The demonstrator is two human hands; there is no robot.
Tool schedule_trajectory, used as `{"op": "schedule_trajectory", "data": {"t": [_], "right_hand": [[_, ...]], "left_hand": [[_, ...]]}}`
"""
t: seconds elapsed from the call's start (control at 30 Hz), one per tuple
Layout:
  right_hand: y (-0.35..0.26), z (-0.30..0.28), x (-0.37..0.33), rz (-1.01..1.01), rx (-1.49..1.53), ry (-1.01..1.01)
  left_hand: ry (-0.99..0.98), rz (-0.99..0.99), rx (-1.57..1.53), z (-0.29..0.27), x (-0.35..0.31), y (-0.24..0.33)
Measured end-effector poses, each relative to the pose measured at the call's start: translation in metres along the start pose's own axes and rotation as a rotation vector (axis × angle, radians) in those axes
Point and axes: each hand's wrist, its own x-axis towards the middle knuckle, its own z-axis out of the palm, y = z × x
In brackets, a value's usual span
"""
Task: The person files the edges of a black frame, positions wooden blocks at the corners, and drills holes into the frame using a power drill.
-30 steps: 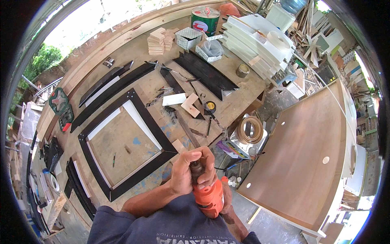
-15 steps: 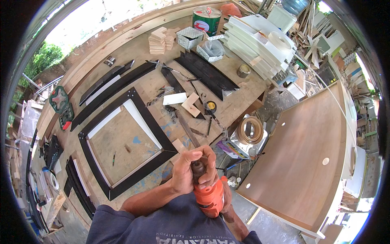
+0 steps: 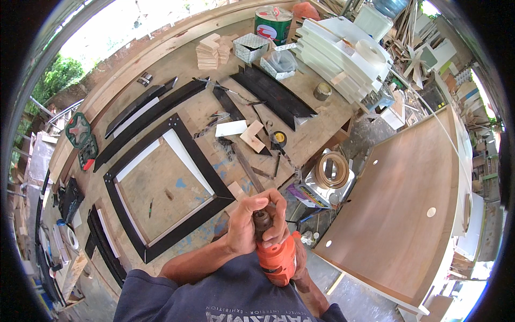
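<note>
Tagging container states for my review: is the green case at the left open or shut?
Open: the green case has its two halves spread apart, insides showing.

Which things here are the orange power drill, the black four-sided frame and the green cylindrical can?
Orange power drill (image 3: 277,263): head view, on its casing.
Black four-sided frame (image 3: 188,228): head view, on its near bar.
Green cylindrical can (image 3: 273,28): head view, on its side.

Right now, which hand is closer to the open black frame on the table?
Left. The left hand curls around the front of the orange drill, appearing just below the right corner of the black frame. The right hand is farther right, on the drill's far side.
</note>
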Motion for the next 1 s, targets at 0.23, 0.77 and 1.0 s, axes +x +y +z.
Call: {"op": "schedule_trajectory", "data": {"t": [0.23, 0.77, 1.0], "right_hand": [[-0.008, -0.002, 0.002, 0.012, 0.143, 0.012], [-0.016, -0.006, 0.005, -0.028, 0.008, 0.009], [-0.042, -0.015, 0.018, -0.152, 0.042, 0.048]], "left_hand": [[0.011, 0.013, -0.042, 0.0, 0.001, -0.002], [0.018, 0.016, -0.011, 0.0, 0.001, -0.002], [0.027, 0.012, -0.021, -0.001, 0.001, -0.002]]}}
